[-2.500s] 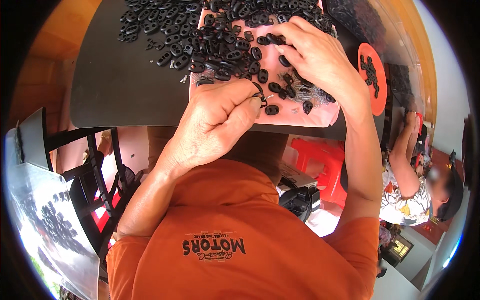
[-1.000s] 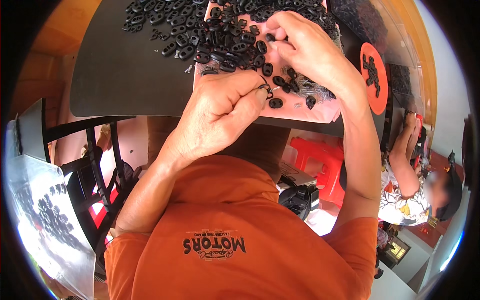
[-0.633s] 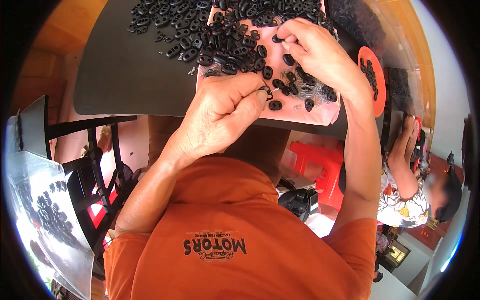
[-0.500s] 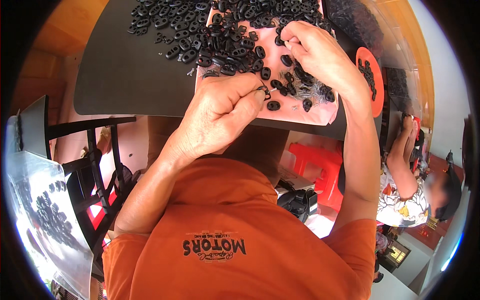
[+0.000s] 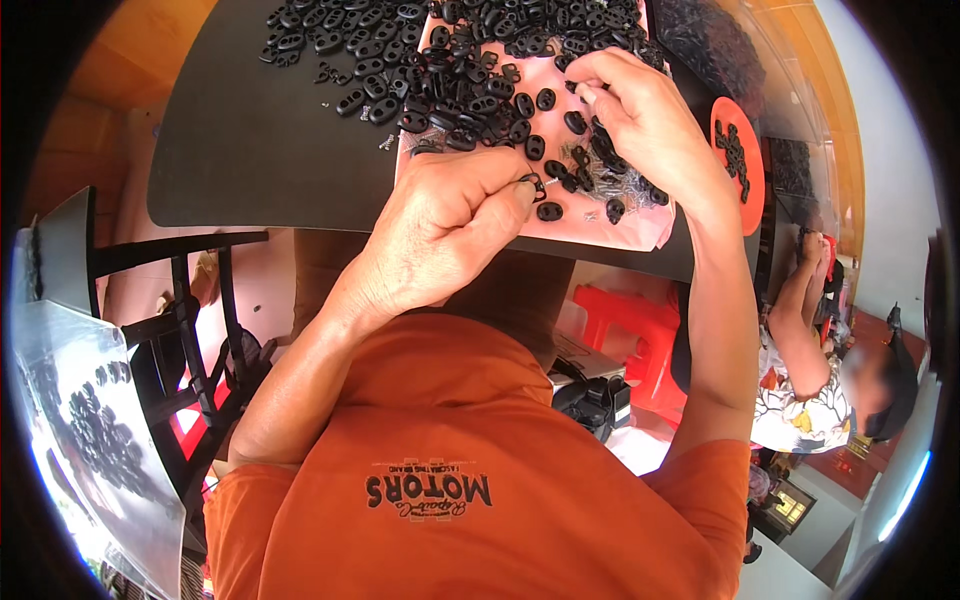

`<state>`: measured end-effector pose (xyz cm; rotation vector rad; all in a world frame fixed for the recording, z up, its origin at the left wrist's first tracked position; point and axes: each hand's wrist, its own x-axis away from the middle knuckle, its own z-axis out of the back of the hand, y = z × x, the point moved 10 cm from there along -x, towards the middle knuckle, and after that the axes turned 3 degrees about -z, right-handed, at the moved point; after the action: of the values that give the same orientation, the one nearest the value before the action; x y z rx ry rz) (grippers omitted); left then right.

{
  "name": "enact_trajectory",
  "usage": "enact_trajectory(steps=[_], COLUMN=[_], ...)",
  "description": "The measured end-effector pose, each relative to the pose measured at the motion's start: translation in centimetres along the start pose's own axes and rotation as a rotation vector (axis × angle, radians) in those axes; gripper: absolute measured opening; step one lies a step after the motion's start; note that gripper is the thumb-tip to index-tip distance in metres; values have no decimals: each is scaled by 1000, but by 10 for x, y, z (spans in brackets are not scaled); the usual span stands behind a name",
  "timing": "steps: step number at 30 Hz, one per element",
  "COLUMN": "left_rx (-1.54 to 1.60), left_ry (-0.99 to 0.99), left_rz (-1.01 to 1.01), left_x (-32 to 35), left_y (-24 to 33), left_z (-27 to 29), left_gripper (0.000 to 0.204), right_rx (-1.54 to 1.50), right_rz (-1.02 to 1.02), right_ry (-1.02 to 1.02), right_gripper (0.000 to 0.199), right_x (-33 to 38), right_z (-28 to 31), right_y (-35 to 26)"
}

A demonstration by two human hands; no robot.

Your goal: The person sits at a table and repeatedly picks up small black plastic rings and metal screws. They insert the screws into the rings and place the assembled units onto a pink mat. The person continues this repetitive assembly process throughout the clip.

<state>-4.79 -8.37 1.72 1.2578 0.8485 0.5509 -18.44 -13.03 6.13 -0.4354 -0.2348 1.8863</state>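
My left hand [image 5: 455,215] is closed in a pinch over the near edge of a pink sheet [image 5: 590,232]. A small black cord-lock piece [image 5: 537,187] sticks out at its fingertips, with a thin metal spring [image 5: 552,181] pointing right from it. Farther right, my right hand [image 5: 640,110] has thumb and forefinger drawn together over the sheet, around a small black piece [image 5: 571,87] mostly hidden by the fingers. Between the hands lie loose oval two-holed black cord-lock pieces [image 5: 535,148]. Beneath my right wrist is a scatter of thin springs [image 5: 618,185].
Many more cord-lock pieces [image 5: 345,40] are heaped across the far side of the dark table [image 5: 230,150]. An orange-red plate [image 5: 752,190] with small black parts sits at right. Nearby are a red stool [image 5: 650,345], a black chair [image 5: 190,330] and another person [image 5: 800,370].
My right hand has shifted slightly right and its fingertips have drawn back from a black oval, which now shows on the pink sheet. My left hand keeps its pinch.
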Motion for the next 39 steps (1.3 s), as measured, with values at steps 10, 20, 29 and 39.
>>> enact_trajectory(steps=[10,20,29,39], left_rx=[37,57,197,361], left_ry=[13,1,80,22], left_rz=[35,103,169,267], left_x=[-2,1,1,1], left_y=[-3,-13,-15,-17], left_z=[-1,1,3,5], left_gripper=[18,20,19,25], right_rx=[20,107,-4,-920], right_rz=[-130,-67,-32,-291], right_ry=[-184,-226,-137,-361], right_gripper=[22,20,14,24], right_x=[-15,-31,-16,38], right_z=[-31,-41,-34,-32], right_y=[1,1,-2,-25])
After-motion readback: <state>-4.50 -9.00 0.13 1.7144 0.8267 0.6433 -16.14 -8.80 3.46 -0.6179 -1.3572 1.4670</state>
